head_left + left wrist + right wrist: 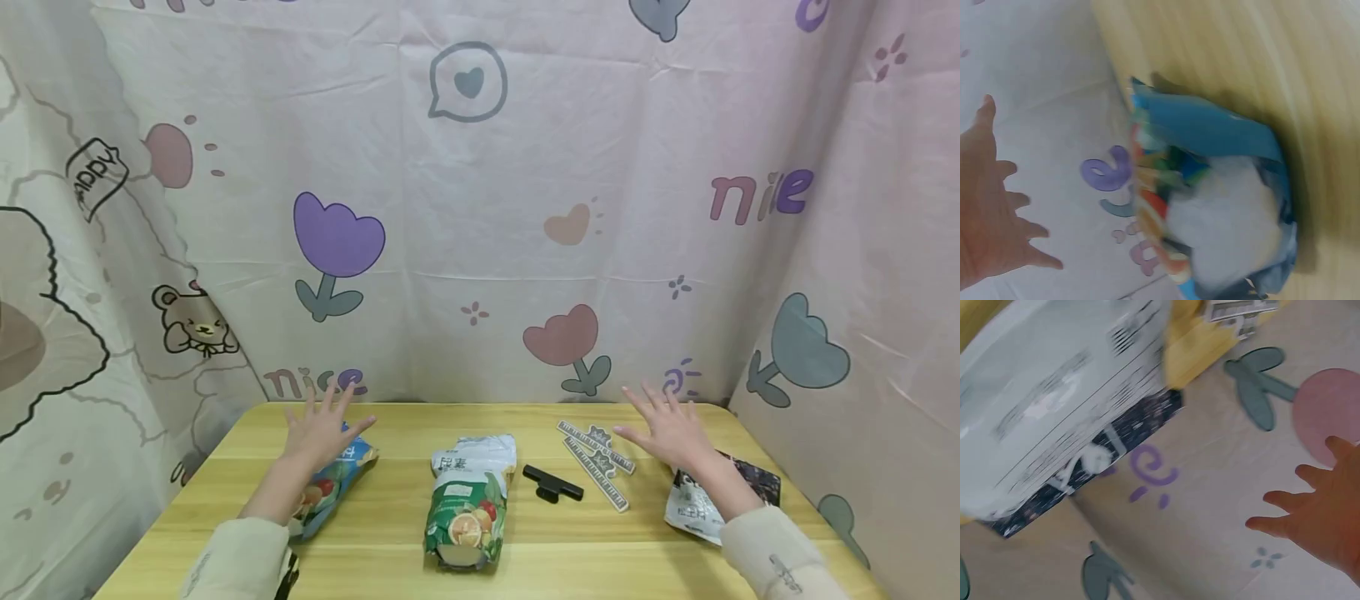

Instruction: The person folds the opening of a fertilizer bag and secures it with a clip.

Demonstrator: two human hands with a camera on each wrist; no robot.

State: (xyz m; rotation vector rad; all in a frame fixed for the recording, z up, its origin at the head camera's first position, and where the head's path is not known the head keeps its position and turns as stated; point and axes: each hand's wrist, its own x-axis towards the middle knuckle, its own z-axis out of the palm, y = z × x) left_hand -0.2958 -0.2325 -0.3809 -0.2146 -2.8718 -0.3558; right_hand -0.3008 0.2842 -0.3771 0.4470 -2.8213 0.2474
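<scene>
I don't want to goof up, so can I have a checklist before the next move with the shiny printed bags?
1. Bare left hand free: ok, fingers spread, holding nothing.
2. Bare right hand free: ok, fingers spread, holding nothing.
3. Shiny green-and-white bag printed with fruit in plain view: ok, lying on the yellow wood-grain table.
4. Black bar-shaped plastic-looking clip fastened to a bag: not ok, lying loose on the table.
5. Shiny blue fruit-printed bag sealed: cannot tell.
6. Shiny black-and-white bag sealed: cannot tell.

Three bags [339, 479], two ruler-like strips [596, 474], one black clip [553, 483]
</scene>
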